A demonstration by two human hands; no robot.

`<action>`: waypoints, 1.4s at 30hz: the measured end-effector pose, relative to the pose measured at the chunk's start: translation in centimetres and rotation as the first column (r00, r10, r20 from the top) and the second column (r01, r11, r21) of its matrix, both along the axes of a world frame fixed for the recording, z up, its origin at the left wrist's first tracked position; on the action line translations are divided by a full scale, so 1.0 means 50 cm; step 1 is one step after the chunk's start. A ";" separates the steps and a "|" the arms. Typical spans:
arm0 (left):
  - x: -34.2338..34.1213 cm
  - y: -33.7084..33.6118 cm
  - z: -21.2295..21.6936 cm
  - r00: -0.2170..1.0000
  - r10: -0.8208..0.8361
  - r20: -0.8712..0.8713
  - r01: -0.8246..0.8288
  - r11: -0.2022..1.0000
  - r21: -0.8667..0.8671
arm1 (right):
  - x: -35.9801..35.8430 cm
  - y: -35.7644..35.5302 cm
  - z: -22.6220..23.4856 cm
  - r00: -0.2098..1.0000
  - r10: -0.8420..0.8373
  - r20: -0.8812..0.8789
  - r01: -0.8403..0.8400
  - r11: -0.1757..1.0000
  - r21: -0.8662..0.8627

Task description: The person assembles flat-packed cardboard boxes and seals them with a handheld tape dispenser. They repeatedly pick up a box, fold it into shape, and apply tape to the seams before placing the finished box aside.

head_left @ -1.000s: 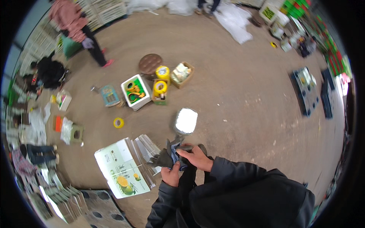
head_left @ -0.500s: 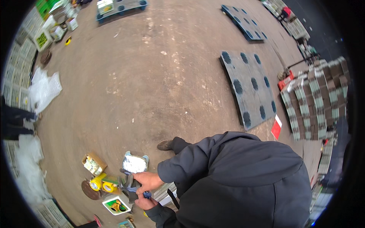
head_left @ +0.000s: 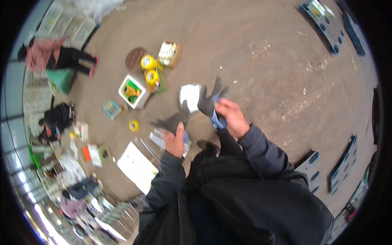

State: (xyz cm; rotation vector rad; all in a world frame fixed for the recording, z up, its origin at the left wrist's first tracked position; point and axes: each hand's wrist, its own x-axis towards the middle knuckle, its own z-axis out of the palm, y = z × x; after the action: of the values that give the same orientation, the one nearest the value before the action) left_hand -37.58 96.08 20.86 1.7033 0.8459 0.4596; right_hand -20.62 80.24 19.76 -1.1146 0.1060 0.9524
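Note:
My left hand [head_left: 174, 143] is closed on a grey work glove [head_left: 173, 121], pinched with the thumb on top; its fingers dangle away from me. My right hand [head_left: 234, 119] grips the blue-trimmed cuff of a second grey work glove [head_left: 207, 105], whose fingers spread forward. The hands are apart, with the gloves hanging separately between them. Just beyond the gloves sits a shiny white-topped object [head_left: 189, 97], partly covered by them; its kind is unclear.
Ahead left are a white foam box [head_left: 141, 100], rolls of yellow tape [head_left: 152, 77], an open carton [head_left: 174, 61] and a brown round lid-like thing [head_left: 134, 59]. A white board [head_left: 136, 165] lies near my left arm. Pallets [head_left: 322, 28] stand right. A person in pink [head_left: 45, 55] is far left.
My view has swung left, bringing the boxes and tape toward the middle. My hands, close together on the gloves before, are now apart, each with one glove.

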 end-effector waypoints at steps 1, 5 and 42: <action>-0.030 0.022 -0.011 0.998 0.000 -0.065 0.007 0.993 0.114 | -0.002 0.024 0.001 0.999 0.007 -0.041 0.002 0.980 0.198; -0.115 0.048 -0.029 0.960 0.028 -0.278 0.036 0.974 0.224 | 0.002 0.083 0.018 0.980 0.161 -0.115 -0.129 0.961 0.245; -0.097 -0.020 -0.014 0.911 0.361 0.200 -0.044 0.566 -0.823 | 0.008 0.250 0.099 0.768 0.627 0.133 -0.591 0.773 -0.229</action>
State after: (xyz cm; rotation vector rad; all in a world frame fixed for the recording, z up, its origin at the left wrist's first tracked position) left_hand -42.44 95.10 20.18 0.6287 0.8108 0.4203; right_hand -20.23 92.76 24.69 -1.4439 -0.3790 1.4237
